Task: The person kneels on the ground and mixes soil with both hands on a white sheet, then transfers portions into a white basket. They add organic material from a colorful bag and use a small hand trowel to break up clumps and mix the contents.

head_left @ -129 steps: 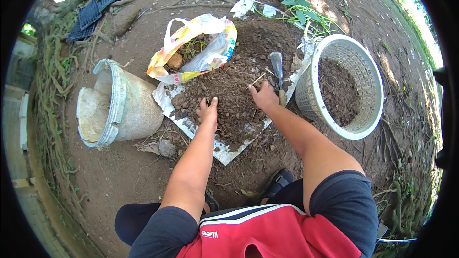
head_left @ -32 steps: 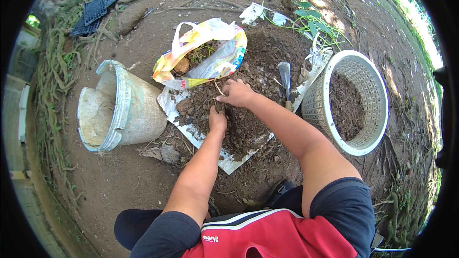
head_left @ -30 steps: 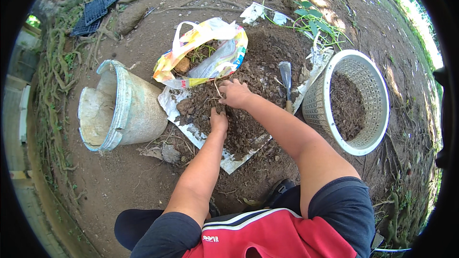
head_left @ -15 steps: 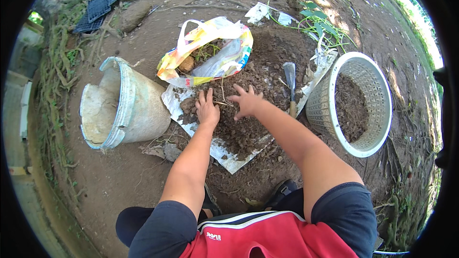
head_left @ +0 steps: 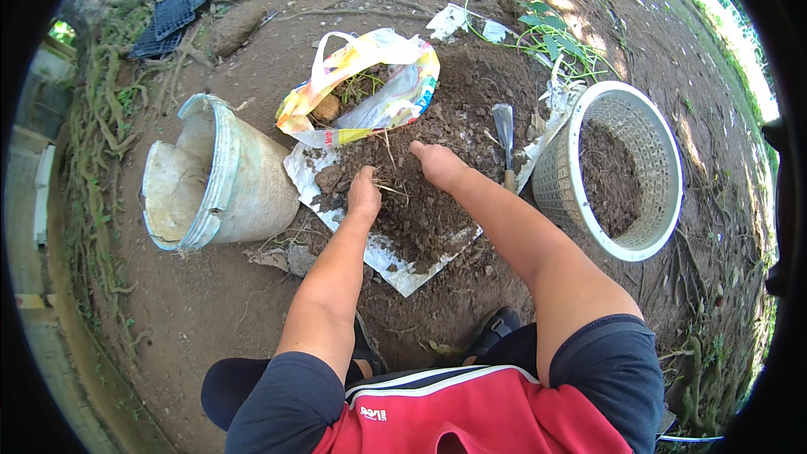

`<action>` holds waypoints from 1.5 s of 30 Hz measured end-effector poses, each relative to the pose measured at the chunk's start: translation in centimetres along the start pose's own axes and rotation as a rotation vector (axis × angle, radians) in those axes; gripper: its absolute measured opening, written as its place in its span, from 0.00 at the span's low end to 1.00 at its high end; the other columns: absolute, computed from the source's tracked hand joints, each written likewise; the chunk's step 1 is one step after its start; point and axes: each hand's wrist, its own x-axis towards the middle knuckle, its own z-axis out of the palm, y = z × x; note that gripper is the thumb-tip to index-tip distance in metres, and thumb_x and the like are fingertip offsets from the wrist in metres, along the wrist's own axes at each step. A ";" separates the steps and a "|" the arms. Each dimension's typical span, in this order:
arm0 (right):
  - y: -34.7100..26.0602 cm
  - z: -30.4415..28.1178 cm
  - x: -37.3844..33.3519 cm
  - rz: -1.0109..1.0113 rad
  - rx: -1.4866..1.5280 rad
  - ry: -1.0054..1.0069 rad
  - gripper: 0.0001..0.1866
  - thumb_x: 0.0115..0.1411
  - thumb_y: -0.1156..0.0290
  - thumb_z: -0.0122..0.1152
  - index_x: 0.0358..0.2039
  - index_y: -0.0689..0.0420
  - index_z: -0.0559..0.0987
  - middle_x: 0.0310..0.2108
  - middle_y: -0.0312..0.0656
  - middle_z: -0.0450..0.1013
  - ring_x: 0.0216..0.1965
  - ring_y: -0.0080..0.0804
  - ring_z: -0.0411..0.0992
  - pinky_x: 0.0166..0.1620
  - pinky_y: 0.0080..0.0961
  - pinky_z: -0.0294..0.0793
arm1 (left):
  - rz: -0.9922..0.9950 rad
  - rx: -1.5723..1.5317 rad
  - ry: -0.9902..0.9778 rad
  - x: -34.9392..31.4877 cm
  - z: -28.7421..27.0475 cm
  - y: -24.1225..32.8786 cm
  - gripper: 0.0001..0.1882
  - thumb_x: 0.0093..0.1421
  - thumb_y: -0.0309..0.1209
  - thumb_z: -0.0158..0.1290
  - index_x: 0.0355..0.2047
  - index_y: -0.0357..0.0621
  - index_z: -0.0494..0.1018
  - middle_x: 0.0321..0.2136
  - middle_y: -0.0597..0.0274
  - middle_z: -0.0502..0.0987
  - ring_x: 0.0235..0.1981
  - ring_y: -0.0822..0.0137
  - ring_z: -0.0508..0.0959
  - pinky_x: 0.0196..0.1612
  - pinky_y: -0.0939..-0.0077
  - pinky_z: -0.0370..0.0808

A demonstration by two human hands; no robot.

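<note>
Dark, crumbly soil lies heaped on a torn white sheet on the ground in front of me. My left hand is at the heap's left side, fingers closed; thin dry roots stick out from its fingertips. To its right, my right hand is curled over the soil with its fingers bent down; whatever it grips is hidden. Beyond the hands, a colourful plastic bag gapes, with a brown lump and plant bits inside. A trowel lies right of my right hand.
A broken whitish bucket lies tipped on the left. At the right, a tilted pale plastic basket holds soil. Green vines trail behind the heap. Black plastic trays and tree roots are at the far left.
Both hands were spread over the soil; now their fingers have closed. The left hand has moved slightly nearer to me, and the dry roots now meet its fingertips.
</note>
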 end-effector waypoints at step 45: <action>1.2 0.3 -0.5 0.430 0.361 -0.064 0.37 0.45 0.70 0.70 0.57 0.58 0.66 0.49 0.51 0.70 0.51 0.44 0.69 0.51 0.37 0.69 | -0.359 -0.611 -0.121 0.7 3.1 2.7 0.25 0.50 0.23 0.59 0.48 0.43 0.63 0.36 0.58 0.75 0.37 0.65 0.74 0.36 0.67 0.73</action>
